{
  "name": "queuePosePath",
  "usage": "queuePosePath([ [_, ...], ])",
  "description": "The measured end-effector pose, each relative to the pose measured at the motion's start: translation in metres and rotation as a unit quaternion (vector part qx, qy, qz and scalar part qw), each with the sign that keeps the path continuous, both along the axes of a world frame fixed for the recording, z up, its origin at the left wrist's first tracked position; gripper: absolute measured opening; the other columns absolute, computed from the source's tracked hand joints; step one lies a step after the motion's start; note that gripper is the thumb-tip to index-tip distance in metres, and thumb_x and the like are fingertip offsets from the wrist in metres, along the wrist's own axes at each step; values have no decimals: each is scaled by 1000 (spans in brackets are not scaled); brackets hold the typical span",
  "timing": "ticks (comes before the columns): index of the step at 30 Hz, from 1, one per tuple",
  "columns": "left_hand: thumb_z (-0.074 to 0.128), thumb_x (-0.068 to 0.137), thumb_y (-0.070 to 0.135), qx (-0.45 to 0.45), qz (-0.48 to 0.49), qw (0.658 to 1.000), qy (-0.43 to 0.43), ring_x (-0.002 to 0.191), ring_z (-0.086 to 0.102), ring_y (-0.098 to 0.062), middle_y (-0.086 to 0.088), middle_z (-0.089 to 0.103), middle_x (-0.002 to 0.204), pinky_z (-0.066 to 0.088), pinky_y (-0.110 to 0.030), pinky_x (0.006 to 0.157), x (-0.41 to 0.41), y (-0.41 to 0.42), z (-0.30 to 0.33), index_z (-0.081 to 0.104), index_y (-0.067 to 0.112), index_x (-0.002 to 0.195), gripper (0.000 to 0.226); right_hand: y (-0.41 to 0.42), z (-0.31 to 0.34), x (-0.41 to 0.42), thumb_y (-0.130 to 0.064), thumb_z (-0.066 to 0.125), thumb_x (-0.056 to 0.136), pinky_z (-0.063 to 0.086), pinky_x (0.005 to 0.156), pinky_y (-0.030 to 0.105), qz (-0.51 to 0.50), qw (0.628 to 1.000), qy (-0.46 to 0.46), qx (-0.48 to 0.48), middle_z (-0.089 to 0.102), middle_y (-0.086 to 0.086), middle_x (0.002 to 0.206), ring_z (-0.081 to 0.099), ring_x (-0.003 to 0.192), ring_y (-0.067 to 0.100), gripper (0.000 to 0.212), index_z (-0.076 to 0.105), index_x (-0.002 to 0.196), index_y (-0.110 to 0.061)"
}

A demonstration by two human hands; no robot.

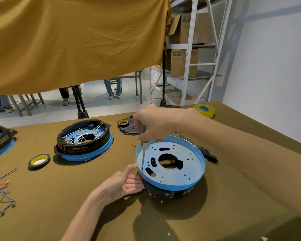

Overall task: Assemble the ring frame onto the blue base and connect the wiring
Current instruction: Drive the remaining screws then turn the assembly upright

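Fastening step, by the look of it: right hand (152, 123) grips screwdriver (143, 145), tip down at the near-left edge of blue base (195, 173), which sits atop black ring frame (163, 193) at table centre-right. Left hand (123, 184), fingers extended, steadies the side. Screw itself too small to see; next calls for keeping the bit upright while turning.

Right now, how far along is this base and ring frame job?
Done: the blue base sits on the black ring frame. In hand: the right hand holds a screwdriver with its tip at a hole near the rim, while the left hand steadies the side. Left: the loose wires behind it look unconnected.
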State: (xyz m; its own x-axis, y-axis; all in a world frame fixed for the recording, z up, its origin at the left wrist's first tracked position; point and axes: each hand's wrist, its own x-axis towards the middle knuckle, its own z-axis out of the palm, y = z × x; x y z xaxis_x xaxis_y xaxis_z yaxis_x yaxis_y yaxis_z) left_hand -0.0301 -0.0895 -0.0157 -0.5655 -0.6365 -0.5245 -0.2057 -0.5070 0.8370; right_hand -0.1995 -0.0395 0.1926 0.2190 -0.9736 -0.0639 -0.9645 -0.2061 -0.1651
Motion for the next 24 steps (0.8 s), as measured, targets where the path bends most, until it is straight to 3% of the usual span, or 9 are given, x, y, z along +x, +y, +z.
queuePosePath([
  [3, 78, 64, 57, 6, -2, 1000, 3, 97, 77, -33, -25, 76, 104, 65, -33, 73, 0, -1, 1, 62, -7, 115, 83, -5, 1, 0, -35, 64, 99, 50, 43, 21, -16, 999, 38, -14, 73, 8, 78, 68, 46, 12, 30, 60, 108, -7],
  [6, 78, 64, 57, 8, -1, 1000, -1, 96, 77, -32, -24, 76, 103, 64, -33, 71, 0, -1, 1, 63, -7, 114, 83, -5, 8, -2, -29, 76, 91, 49, 43, 18, -17, 999, 17, 42, 72, 9, 91, 67, 49, 9, 38, 53, 116, -12],
  [9, 78, 63, 57, 12, 1, 1000, -3, 97, 77, -32, -24, 76, 103, 65, -34, 73, -1, -2, 1, 63, -6, 115, 83, -6, 7, -1, -22, 76, 90, 55, 48, 21, -2, 999, 4, 44, 72, 2, 72, 72, 55, 13, 31, 57, 112, -11],
  [13, 80, 63, 57, 17, 4, 1000, -4, 97, 77, -33, -24, 76, 104, 64, -32, 70, 0, -4, -1, 62, -7, 116, 85, -6, 2, 3, -30, 74, 93, 55, 45, 22, 4, 1000, -3, 23, 71, 2, 61, 72, 51, 16, 30, 58, 104, -7],
  [16, 81, 60, 58, 16, 5, 1000, -4, 96, 77, -33, -25, 76, 104, 64, -32, 69, 0, -4, -2, 62, -7, 116, 88, -4, 3, 4, -37, 72, 95, 57, 47, 25, -7, 1000, 8, 21, 73, 6, 68, 72, 52, 18, 36, 57, 105, -6],
  [20, 80, 60, 57, 14, 8, 1000, -4, 95, 77, -33, -25, 76, 103, 64, -32, 69, -2, -3, -1, 63, -7, 116, 87, -2, 9, 5, -25, 77, 90, 48, 44, 16, 20, 998, 31, 46, 73, 4, 86, 71, 61, 13, 32, 56, 112, -16],
  [24, 77, 67, 56, 17, 6, 1000, -7, 96, 77, -32, -25, 76, 104, 65, -32, 71, -2, -1, 2, 64, -7, 115, 81, -3, 10, 4, -23, 76, 91, 58, 52, 23, 30, 999, 25, 30, 74, 3, 75, 73, 57, 13, 20, 59, 99, -14],
])
